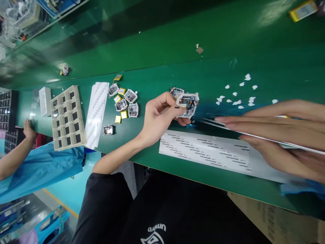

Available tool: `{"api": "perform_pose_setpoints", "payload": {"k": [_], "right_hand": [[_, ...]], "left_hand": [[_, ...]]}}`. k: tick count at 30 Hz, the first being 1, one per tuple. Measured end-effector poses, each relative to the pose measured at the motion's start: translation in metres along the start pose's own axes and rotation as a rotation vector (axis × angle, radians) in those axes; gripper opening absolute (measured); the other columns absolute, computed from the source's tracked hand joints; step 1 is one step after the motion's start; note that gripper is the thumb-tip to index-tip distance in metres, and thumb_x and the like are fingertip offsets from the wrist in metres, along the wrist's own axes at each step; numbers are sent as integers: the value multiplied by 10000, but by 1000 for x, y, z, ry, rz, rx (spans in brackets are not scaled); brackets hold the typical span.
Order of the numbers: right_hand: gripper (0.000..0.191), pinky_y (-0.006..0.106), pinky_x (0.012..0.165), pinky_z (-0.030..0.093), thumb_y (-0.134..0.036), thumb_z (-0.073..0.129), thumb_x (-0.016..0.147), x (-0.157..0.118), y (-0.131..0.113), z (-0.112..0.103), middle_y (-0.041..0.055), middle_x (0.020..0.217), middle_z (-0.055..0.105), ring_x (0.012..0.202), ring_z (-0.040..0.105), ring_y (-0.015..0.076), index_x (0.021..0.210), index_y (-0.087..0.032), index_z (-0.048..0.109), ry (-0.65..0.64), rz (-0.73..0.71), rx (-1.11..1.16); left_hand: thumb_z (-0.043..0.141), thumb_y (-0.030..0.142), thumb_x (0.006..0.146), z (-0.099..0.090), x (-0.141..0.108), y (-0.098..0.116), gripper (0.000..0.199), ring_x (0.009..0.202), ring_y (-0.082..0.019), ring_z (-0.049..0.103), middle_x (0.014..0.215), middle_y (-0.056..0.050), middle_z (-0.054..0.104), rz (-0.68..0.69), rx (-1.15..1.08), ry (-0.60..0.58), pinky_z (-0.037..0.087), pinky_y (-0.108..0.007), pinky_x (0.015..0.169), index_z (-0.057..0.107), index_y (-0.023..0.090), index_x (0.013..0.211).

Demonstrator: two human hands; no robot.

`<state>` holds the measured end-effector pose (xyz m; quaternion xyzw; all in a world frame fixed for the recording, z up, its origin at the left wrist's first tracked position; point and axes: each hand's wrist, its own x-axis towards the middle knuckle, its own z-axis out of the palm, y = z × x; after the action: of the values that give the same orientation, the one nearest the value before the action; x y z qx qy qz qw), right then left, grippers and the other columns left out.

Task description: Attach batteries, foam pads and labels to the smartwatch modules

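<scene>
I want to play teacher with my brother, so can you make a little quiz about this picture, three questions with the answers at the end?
1. True or false: the left hand of the person wearing the camera is empty.

2. Pick one. What is that person's right hand holding?
a) a tray
b) tweezers
c) a paper sheet

3. Fill in the missing word: the small bits scattered on the green table, beyond the right hand, are ____ in colour.

Key:
1. False: it holds a white-framed device with a circuit board showing.
2. b
3. white
</scene>
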<state>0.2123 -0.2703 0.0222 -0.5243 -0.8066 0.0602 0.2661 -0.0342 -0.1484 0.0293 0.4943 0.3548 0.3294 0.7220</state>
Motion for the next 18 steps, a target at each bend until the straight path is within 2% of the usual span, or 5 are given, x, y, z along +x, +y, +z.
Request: {"api": "perform_pose_setpoints", "payload": {"k": [4, 8, 12, 15, 18], "right_hand": [[581, 348, 913, 636, -321, 592, 1067, 9, 15, -1, -119, 1183, 776, 1081, 759, 148, 1596, -479, 412, -38, -185, 18], [441, 366, 870, 647, -301, 552, 1083, 14, 17, 3, -104, 1152, 785, 1045, 772, 165, 1510, -414, 551, -34, -201, -14], [394, 346, 836, 663, -349, 605, 1059, 14, 15, 2, -112, 1122, 791, 1043, 771, 156, 1449, -406, 617, -41, -184, -20], [457, 334, 848, 672, -299, 611, 1051, 14, 13, 2, -93, 1165, 786, 1052, 765, 148, 1502, -360, 567, -39, -219, -15], [541, 350, 920, 673, -252, 545, 1075, 11, 11, 3, -88, 1257, 760, 1098, 754, 148, 1590, -388, 448, -86, -220, 28]], "left_hand": [[758, 334, 872, -2, -1, -2, 366, 549, -103, 669, 628, 53, 614, 124, 291, -139, 462, -230, 514, 439, 225, 729], [657, 246, 863, -9, -3, -6, 160, 574, -95, 590, 711, 39, 684, 438, 721, -374, 413, -247, 559, 523, 230, 779], [562, 299, 933, -17, 0, -12, 93, 694, -160, 654, 778, 0, 725, 537, 1006, -581, 451, -279, 629, 633, 252, 894], [467, 308, 1005, -17, 2, -14, 212, 734, -185, 637, 717, -21, 667, 671, 1191, -618, 394, -297, 590, 646, 241, 914], [432, 343, 1050, -15, 4, -17, 275, 711, -186, 594, 665, -18, 594, 779, 1278, -585, 314, -316, 545, 633, 227, 903]]}}
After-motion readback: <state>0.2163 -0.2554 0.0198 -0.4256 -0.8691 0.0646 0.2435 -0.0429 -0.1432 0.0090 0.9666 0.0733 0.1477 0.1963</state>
